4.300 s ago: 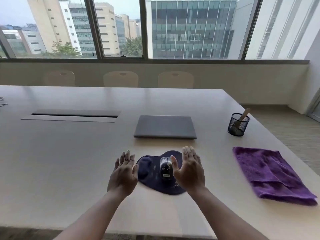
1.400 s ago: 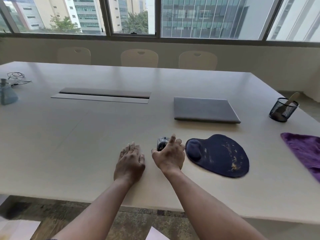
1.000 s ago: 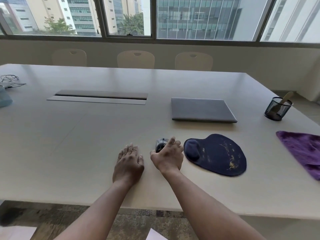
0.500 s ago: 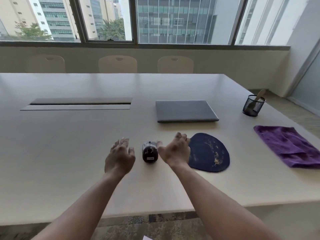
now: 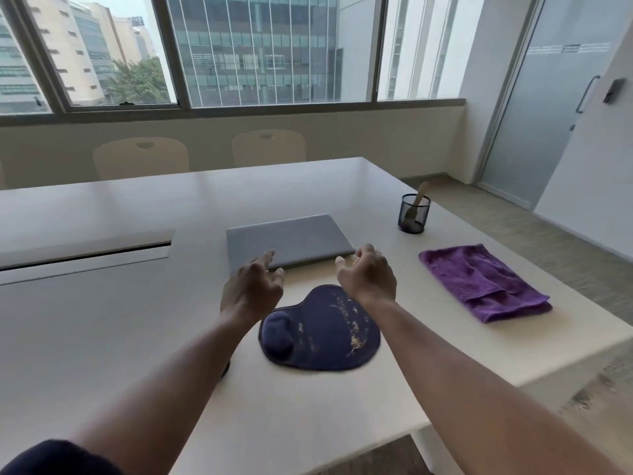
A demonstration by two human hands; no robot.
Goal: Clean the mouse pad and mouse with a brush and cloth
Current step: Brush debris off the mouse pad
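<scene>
Mouse pad (image 5: 318,332) between hands, left hand (image 5: 251,289), right hand (image 5: 368,275)

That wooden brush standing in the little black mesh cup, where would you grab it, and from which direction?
Pinch the wooden handle where it sticks out above the cup's rim, coming from above. The brush leans in the mesh cup with its bristle end down inside, so only the handle top is free. The right hand is nearer and holds nothing.

Both hands, left hand (image 5: 251,291) and right hand (image 5: 368,277), hover empty above crumb-flecked mouse pad (image 5: 320,334); mouse apparently hidden beneath left forearm.
</scene>
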